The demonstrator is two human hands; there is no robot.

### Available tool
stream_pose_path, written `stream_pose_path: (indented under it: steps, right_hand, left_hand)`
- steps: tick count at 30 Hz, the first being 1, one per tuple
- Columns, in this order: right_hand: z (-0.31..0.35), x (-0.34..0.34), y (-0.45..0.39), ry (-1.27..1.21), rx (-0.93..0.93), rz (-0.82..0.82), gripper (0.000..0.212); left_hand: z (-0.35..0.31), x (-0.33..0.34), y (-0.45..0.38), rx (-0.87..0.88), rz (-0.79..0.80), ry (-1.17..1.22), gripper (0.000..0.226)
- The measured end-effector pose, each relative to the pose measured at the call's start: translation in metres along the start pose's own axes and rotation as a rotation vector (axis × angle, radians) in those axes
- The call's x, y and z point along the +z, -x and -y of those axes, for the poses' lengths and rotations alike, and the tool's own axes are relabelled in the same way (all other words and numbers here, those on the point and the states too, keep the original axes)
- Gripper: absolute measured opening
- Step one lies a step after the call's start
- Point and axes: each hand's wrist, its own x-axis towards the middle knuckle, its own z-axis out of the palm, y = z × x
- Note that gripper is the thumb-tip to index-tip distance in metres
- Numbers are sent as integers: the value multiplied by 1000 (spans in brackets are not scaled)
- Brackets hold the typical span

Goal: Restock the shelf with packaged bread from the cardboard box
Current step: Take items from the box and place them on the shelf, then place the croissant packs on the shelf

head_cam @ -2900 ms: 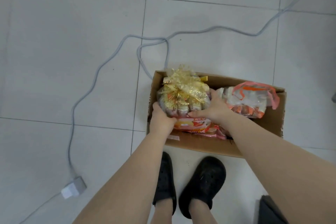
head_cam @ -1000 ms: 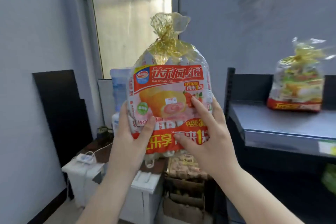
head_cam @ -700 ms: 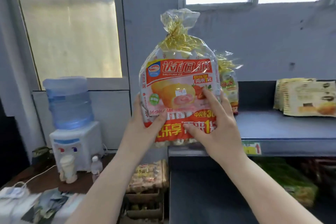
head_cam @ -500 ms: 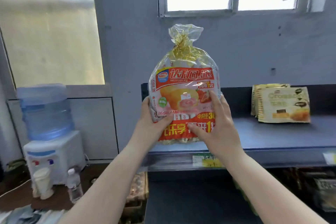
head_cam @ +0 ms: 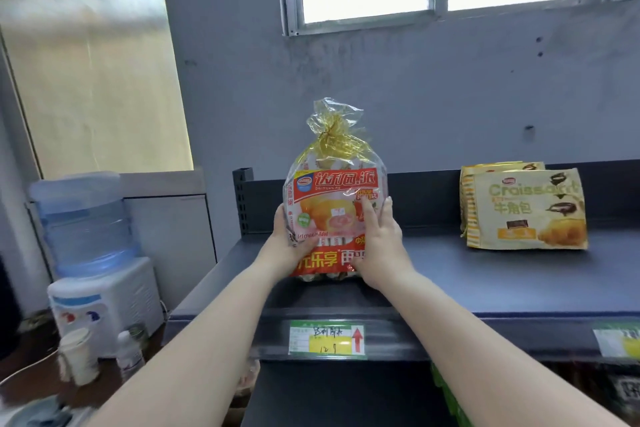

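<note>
A clear bag of bread (head_cam: 334, 191) with a red and orange label and a gold tie at the top stands upright on the dark grey shelf (head_cam: 485, 281), near its left end. My left hand (head_cam: 287, 246) grips the bag's lower left side. My right hand (head_cam: 379, 246) lies across its lower right front. The bag's bottom looks to rest on the shelf board. The cardboard box is out of view.
Yellow croissant packs (head_cam: 524, 206) stand on the same shelf to the right. A price label (head_cam: 327, 340) sits on the shelf edge below the bag. A water dispenser (head_cam: 93, 253) with a paper cup (head_cam: 78, 354) stands to the left. More packs show on a lower shelf.
I lifted the bag from the box on the floor, turned to the shelf, and moved it forward and down onto the shelf board. Both hands have kept their hold.
</note>
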Motion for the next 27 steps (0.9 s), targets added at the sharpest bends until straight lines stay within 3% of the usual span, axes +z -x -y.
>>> stream_pose_path:
  steps: [4, 9, 12, 16, 21, 27]
  right_hand:
    - [1, -4, 0, 112, 10, 30, 101]
    - [16, -8, 17, 252, -95, 0, 86]
    - [33, -6, 34, 124, -208, -88, 65]
    - [73, 19, 63, -135, -490, -219, 32]
    - [148, 100, 114, -253, -793, 19, 20]
    - [227, 225, 183, -114, -1056, 487, 26]
  left_hand:
    - [4, 2, -4, -31, -94, -210, 100]
    - [-6, 1, 19, 38, -233, -616, 94]
    - [-8, -18, 48, 105, -282, -625, 69]
    - [25, -61, 122, 203, -549, -604, 16]
    - [117, -112, 216, -117, -660, -610, 12]
    - [213, -167, 331, -404, -589, -800, 27]
